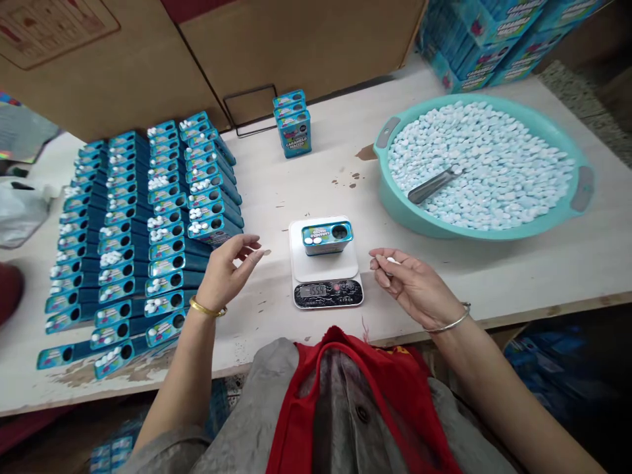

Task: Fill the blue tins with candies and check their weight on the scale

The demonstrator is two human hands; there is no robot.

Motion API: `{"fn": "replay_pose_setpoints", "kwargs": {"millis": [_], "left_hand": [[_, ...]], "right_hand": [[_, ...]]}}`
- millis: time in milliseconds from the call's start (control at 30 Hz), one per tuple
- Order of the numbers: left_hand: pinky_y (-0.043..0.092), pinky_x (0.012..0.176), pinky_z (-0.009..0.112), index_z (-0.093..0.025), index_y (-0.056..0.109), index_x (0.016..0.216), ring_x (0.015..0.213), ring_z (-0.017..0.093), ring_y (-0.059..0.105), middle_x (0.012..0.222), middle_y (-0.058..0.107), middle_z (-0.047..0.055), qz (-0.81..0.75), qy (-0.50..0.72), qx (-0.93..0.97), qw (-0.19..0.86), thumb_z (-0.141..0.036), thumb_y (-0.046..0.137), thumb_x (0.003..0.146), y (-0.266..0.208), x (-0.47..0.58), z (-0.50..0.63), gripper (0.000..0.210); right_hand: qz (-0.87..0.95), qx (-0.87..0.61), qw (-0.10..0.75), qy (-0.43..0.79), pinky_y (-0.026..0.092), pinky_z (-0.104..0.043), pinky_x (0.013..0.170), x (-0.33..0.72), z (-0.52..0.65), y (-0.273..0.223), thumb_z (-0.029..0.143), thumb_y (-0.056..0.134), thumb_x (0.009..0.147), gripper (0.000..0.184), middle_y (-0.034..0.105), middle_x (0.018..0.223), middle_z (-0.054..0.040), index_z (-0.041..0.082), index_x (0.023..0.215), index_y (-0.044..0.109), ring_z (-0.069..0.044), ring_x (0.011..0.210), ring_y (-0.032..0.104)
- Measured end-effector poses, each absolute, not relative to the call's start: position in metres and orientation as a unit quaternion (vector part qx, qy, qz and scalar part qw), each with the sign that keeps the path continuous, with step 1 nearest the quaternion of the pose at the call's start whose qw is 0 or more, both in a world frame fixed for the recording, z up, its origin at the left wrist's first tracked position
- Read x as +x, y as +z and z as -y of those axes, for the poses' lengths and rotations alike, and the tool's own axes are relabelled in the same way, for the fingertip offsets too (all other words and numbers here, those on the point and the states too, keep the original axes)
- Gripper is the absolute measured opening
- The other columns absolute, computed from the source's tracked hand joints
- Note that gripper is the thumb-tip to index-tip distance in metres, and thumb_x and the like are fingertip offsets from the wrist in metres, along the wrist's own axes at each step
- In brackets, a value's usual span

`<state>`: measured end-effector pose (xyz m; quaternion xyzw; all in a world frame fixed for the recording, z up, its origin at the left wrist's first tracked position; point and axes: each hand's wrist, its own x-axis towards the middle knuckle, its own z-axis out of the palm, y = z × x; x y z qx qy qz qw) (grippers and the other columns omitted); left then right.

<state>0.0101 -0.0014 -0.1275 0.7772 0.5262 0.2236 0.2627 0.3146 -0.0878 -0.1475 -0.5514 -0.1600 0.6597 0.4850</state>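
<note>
A blue candy tin [326, 245] stands on the white kitchen scale [302, 270], its round hole uncovered and two white candies lying on its top. Lit digits show on the scale's display [313, 291]. To the left of the scale, my left hand [232, 266] is held with thumb and fingers apart, nothing in it, close to the front tins of the rows. My right hand [412, 283] is to the right of the scale, fingertips pinched around white candies [392, 261]; how many is hidden by the fingers.
Rows of blue tins [162, 250], many topped with loose candies, fill the left side. At right stands a turquoise tub [395, 204] of white candies with a metal scoop [432, 185]. Three tins [295, 135] stand behind the scale, near cardboard boxes [296, 46]. Wrapped packs [481, 49] are stacked back right.
</note>
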Motion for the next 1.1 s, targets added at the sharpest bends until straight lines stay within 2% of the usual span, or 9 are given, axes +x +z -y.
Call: {"fn": "replay_pose_setpoints", "kwargs": {"millis": [300,467,600,800,933,1100], "left_hand": [[0.052,0.072,0.026,-0.017,0.059,0.11,0.076,0.012,0.062,0.094,0.068,0.005,-0.439,0.263,0.822,0.247,-0.031,0.057,0.092,-0.128,0.03,-0.003,0.023],[0.051,0.074,0.029,-0.019,0.057,0.113,0.084,0.014,0.059,0.099,0.063,0.007,-0.36,0.32,0.855,0.191,-0.029,0.06,0.091,-0.124,0.054,-0.001,0.025],[0.048,0.075,0.032,-0.017,0.061,0.105,0.086,0.017,0.056,0.093,0.06,0.007,-0.333,0.303,0.88,0.151,-0.029,0.059,0.091,-0.125,0.069,-0.007,0.018],[0.044,0.072,0.029,-0.018,0.06,0.087,0.08,0.015,0.054,0.083,0.058,0.003,-0.331,0.3,0.87,0.21,-0.028,0.057,0.093,-0.112,0.083,-0.01,0.012],[0.042,0.076,0.032,-0.019,0.063,0.1,0.087,0.017,0.057,0.091,0.063,0.006,-0.267,0.268,0.908,0.182,-0.031,0.057,0.092,-0.096,0.096,0.007,0.015],[0.038,0.089,0.041,-0.02,0.061,0.12,0.103,0.025,0.055,0.115,0.063,0.013,-0.322,0.305,0.896,0.034,-0.042,0.06,0.089,-0.112,0.084,0.019,0.038]], "right_hand": [[0.348,-0.546,0.459,0.608,0.021,-0.024,0.046,0.304,0.042,-0.093,0.042,0.078,0.074,0.027,0.053,0.063,0.0028,0.02,0.084,0.067,-0.005,0.048,0.037],[0.278,-0.505,0.466,0.672,0.023,-0.025,0.047,0.296,0.046,-0.1,0.042,0.077,0.073,0.027,0.057,0.075,0.0002,0.019,0.082,0.065,-0.006,0.052,0.039],[0.225,-0.493,0.464,0.7,0.026,-0.024,0.048,0.293,0.061,-0.117,0.04,0.074,0.077,0.024,0.057,0.076,0.0007,0.017,0.083,0.067,-0.004,0.052,0.039],[0.157,-0.454,0.457,0.749,0.034,-0.021,0.048,0.281,0.069,-0.129,0.043,0.073,0.078,0.03,0.058,0.075,0.0011,0.016,0.088,0.067,-0.003,0.048,0.038],[0.064,-0.382,0.453,0.803,0.036,-0.018,0.046,0.269,0.068,-0.133,0.047,0.073,0.078,0.033,0.057,0.07,0.0012,0.015,0.085,0.067,-0.004,0.05,0.045],[0.005,-0.354,0.451,0.819,0.031,-0.014,0.041,0.276,0.075,-0.144,0.034,0.072,0.08,0.023,0.059,0.07,0.0001,0.012,0.086,0.068,-0.001,0.044,0.039]]}}
